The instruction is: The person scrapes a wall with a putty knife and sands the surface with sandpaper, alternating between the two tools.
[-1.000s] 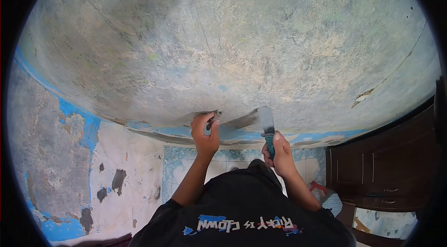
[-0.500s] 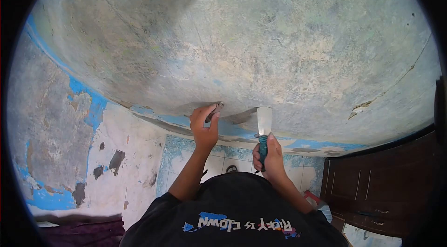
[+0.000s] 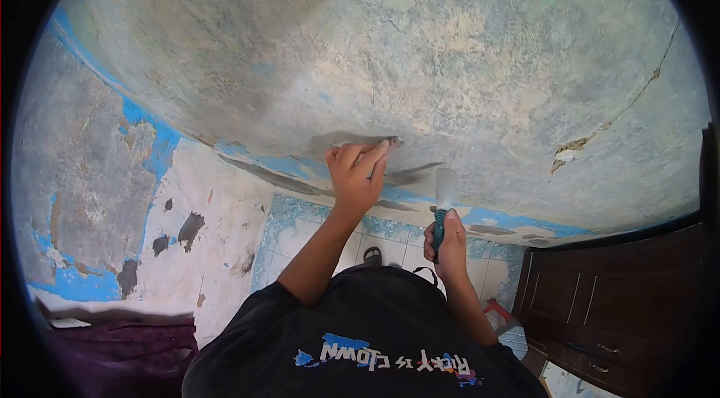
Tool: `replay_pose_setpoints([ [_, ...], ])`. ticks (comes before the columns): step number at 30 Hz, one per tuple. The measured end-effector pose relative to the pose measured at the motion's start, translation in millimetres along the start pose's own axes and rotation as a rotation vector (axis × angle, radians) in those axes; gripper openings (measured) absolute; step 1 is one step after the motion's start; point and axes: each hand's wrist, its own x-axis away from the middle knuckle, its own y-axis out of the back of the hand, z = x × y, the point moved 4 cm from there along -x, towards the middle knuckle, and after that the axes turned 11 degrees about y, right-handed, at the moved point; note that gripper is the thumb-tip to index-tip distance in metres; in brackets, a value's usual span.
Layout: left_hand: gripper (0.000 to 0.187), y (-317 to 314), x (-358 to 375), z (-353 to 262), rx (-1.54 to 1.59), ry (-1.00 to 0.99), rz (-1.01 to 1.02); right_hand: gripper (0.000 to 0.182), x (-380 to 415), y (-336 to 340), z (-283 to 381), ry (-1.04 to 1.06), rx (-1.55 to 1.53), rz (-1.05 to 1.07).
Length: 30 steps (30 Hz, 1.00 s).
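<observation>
My right hand (image 3: 448,244) is wrapped round the dark green handle (image 3: 439,229) of a putty knife, its thumb along the near side. The broad pale blade (image 3: 446,186) points up toward the wall and stands apart from it, with a shadow to its left. My left hand (image 3: 355,177) has its fingertips at the rough grey wall (image 3: 450,83). A small dark greyish piece (image 3: 395,141) shows at those fingertips; its kind I cannot make out, as the fingers cover most of it.
Blue paint remnants (image 3: 487,216) run along the wall's lower part. A crack with a broken patch (image 3: 571,149) lies at right. A dark wooden cabinet (image 3: 600,300) stands lower right, a purple cloth (image 3: 124,357) lower left. Below is a tiled floor (image 3: 289,237).
My left hand has moved up and right along the wall with the small piece. My right hand and the putty knife have shifted right, and the blade is turned and away from the wall.
</observation>
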Motion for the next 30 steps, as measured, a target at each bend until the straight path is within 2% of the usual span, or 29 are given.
replay_pose_setpoints([
  [1,0.028,-4.8,2.3,0.4,-0.068,-0.070,-0.001,0.037,2.8,-3.7,1.4,-0.003,0.008,0.033],
  [3,0.028,0.2,-1.9,14.8,-0.066,-0.018,-0.128,0.033,8.6,-6.6,4.9,-0.012,0.031,0.069],
  [5,0.030,3.7,-5.7,24.2,-0.073,0.001,-0.222,0.038,13.3,3.3,1.3,-0.017,0.057,0.093],
  [6,0.030,-0.1,-1.2,22.9,-0.070,-0.007,-0.200,0.042,16.1,6.8,-2.1,-0.023,0.065,0.102],
  [11,0.031,-26.4,20.6,-0.8,-0.066,-0.116,-0.118,0.036,30.5,16.1,-1.5,-0.031,0.079,0.090],
  [14,0.032,-15.6,12.5,5.6,-0.082,-0.069,-0.216,0.036,36.0,26.4,8.0,0.000,0.110,0.055],
  [17,0.032,-18.7,14.9,8.0,-0.032,-0.007,-0.231,0.036,36.1,29.7,20.2,0.015,0.119,0.043],
  [20,0.030,-26.3,21.3,-15.9,-0.029,-0.016,-0.154,0.036,30.9,19.4,28.7,0.031,0.138,0.079],
  [27,0.029,-7.3,11.5,5.3,-0.110,-0.042,-0.229,0.038,30.0,15.9,18.7,0.025,0.228,0.149],
  [30,0.029,-17.7,19.8,-7.9,-0.093,-0.067,-0.142,0.040,26.1,8.9,17.3,0.025,0.235,0.178],
])
